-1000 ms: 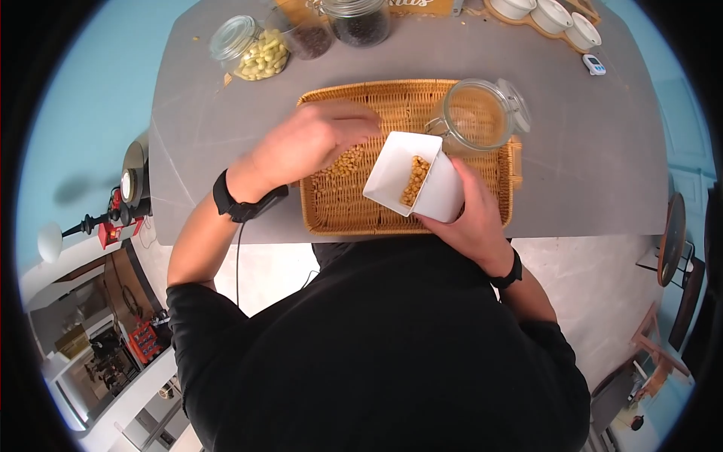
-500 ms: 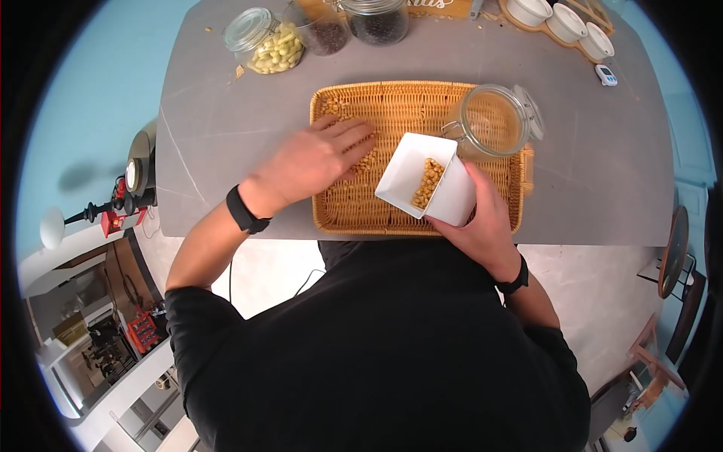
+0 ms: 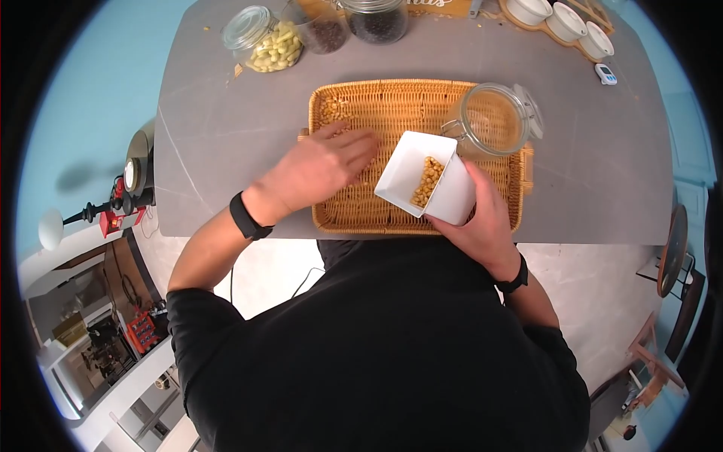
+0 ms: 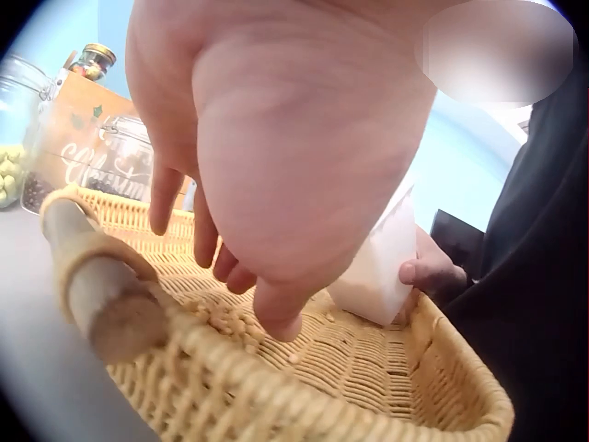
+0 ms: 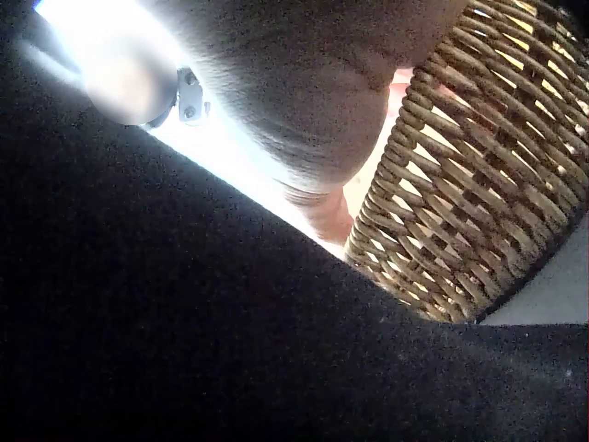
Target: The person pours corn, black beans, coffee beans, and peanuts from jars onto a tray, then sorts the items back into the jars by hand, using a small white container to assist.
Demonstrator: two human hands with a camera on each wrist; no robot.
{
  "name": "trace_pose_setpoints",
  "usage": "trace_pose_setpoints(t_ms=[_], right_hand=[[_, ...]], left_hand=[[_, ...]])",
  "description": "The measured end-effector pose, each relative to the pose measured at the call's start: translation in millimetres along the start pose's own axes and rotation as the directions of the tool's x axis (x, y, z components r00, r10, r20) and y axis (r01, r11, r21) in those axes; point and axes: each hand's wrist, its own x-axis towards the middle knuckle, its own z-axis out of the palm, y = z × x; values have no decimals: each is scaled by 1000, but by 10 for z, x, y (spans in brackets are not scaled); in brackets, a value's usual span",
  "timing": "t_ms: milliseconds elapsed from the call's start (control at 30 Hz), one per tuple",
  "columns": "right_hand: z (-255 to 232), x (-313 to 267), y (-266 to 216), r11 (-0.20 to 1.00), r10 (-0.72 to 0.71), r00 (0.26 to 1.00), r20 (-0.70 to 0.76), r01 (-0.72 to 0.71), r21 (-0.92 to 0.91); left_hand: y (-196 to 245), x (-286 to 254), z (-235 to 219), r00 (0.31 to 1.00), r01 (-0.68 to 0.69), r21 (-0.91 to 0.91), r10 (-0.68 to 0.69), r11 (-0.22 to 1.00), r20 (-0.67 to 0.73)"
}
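My left hand [image 3: 312, 169] reaches palm-down into the left part of a rectangular wicker basket [image 3: 392, 87], fingers loosely extended. In the left wrist view its fingertips point down, with the thumb close to loose golden kernels [image 4: 221, 322] on the basket floor. More kernels [image 3: 334, 111] lie at the basket's back left corner. With my right hand [image 3: 486, 218] I grip a white square cup [image 3: 399, 167] from its right side. The cup is tilted, its mouth facing left, and golden kernels [image 3: 428, 181] rest along its lower wall. The right wrist view mostly shows dark cloth and basket weave.
An open glass jar [image 3: 489, 124] with a clip lid overlaps the basket's back right. At the back left are a jar of pale green pieces [image 3: 275, 49] and jars of dark contents [image 3: 376, 26]. White ramekins [image 3: 565, 24] and a small timer [image 3: 605, 74] stand back right.
My left hand has come down from above the basket, its fingers spreading among the kernels and shifting slightly. The right hand keeps its hold on the tilted cup.
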Motion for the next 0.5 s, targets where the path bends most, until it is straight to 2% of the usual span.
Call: trace_pose_setpoints(t_ms=[100, 200, 300, 400, 500], right_hand=[[6, -2, 16, 1000, 6, 1000, 5, -6, 9], [0, -12, 28, 1000, 11, 1000, -1, -11, 4], [-5, -14, 19, 1000, 3, 1000, -1, -3, 2], [3, -8, 22, 1000, 0, 1000, -1, 0, 3], [3, -16, 13, 1000, 7, 1000, 0, -7, 5]], left_hand=[[78, 24, 139, 996, -90, -50, 90, 995, -6], [-25, -71, 134, 997, -38, -7, 38, 999, 60], [-114, -174, 55, 981, 90, -19, -85, 996, 172], [-48, -164, -59, 999, -30, -8, 30, 1000, 21], [66, -115, -63, 987, 15, -186, 15, 982, 162]])
